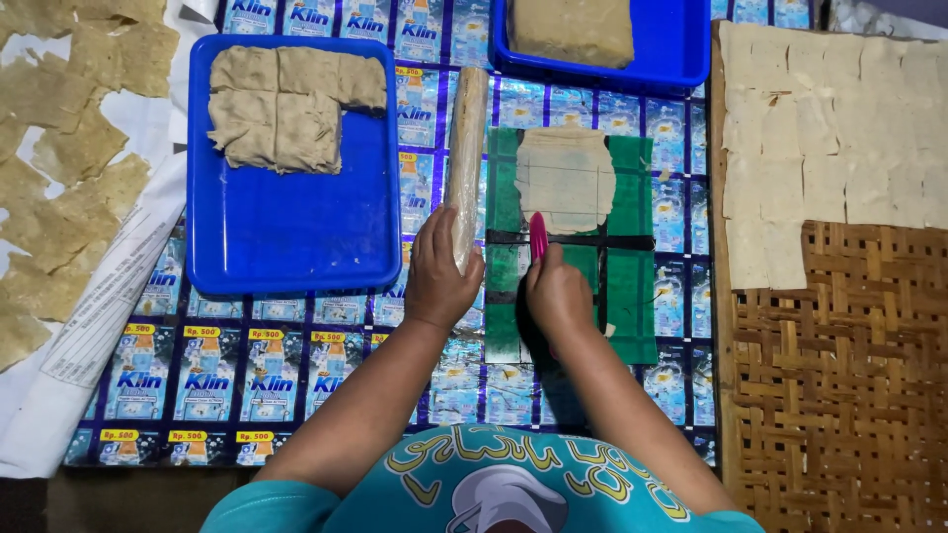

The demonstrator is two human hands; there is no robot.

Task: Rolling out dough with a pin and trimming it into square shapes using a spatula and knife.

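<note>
Step in hand, as I read it: cutting a rolled-out dough sheet into squares.

- Left hand (pixel 439 276) is wrapped around the near end of the rolling pin (pixel 466 163), which lies near-to-far just left of the green board (pixel 632 296).
- Right hand (pixel 558 291) is clenched on a pink cutter (pixel 538 235), tip down on the board just near of the dough sheet (pixel 565 178).
- The dough sheet lies flat on the far half of the board, faint grid lines already scored in it; edges ragged.
- Blue tray (pixel 286 247) far left holds folded dough slabs (pixel 286 104). A second blue tray (pixel 681 59) sits at the far edge with one block.
- Cut squares (pixel 829 128) laid out on the woven mat (pixel 839 395) at right; dried pieces (pixel 69 178) on paper at left.

Next move likely calls for a steady straight pull of the cutter along the scored lines, pin parked clear of the sheet. Thin dough looks prone to tearing on lift.
</note>
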